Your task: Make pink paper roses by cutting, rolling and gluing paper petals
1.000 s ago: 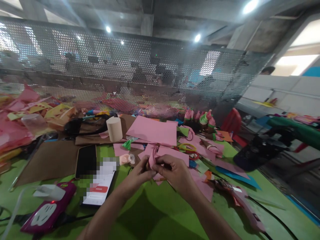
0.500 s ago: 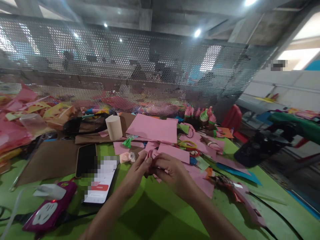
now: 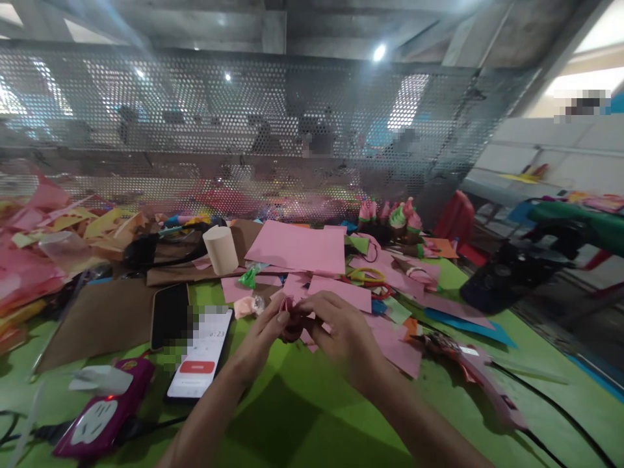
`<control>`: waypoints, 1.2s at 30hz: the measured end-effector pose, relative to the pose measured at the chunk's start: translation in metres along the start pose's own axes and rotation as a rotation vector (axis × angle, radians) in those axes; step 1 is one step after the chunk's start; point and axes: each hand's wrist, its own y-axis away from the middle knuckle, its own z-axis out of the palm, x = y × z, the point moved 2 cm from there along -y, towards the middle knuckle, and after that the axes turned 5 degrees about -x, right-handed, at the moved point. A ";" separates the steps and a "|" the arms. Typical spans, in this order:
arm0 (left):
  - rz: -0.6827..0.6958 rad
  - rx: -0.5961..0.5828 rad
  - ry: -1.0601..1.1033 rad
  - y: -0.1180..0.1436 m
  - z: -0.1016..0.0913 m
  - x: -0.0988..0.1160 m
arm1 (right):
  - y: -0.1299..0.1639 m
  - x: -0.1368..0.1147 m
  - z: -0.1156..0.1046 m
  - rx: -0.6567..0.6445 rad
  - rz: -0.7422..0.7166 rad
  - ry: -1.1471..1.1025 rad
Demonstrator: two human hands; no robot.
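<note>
Both grips close on one small pink roll (image 3: 292, 323): our left hand (image 3: 260, 341) pinches its near-left edge between thumb and fingertips, and our right hand (image 3: 344, 335) pinches its right side, fingers curled over the top. We hold the roll just above the green tabletop (image 3: 302, 416), in front of the loose pink sheets.

As we judge it, the paper is already curled into a tight, bud-like coil, so the rolling looks well along; what remains seems to be tightening and fixing the end. No glue is on it that we can see. The glue gun (image 3: 475, 374) lies untouched to the right of the roll.

Counting, with the roll as our landmark:
- One roll in our hands.
- One large pink sheet (image 3: 299, 247) behind it, plus several smaller pink pieces under and right of it; they overlap too much for an exact count.
- Finished pink and green pieces (image 3: 390, 218) stand far behind and to the right; we make out about five, blurred.
- Two phones to the left: one lit (image 3: 202, 357), one dark (image 3: 169, 315).
- One cream cylinder (image 3: 220, 250) behind and to the left.
- One magenta power strip (image 3: 104, 409) far left and nearer us.
- One small green scrap (image 3: 248, 279) just behind and left.
</note>
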 end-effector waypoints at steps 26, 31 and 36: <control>0.095 -0.107 -0.013 -0.001 0.002 -0.003 | 0.003 -0.004 0.004 0.152 0.100 -0.248; -0.016 -0.099 -0.055 0.002 0.005 -0.002 | 0.001 0.002 0.006 0.127 0.169 -0.394; -0.078 0.023 -0.023 -0.002 0.001 -0.017 | 0.000 0.008 0.000 0.205 0.145 -0.251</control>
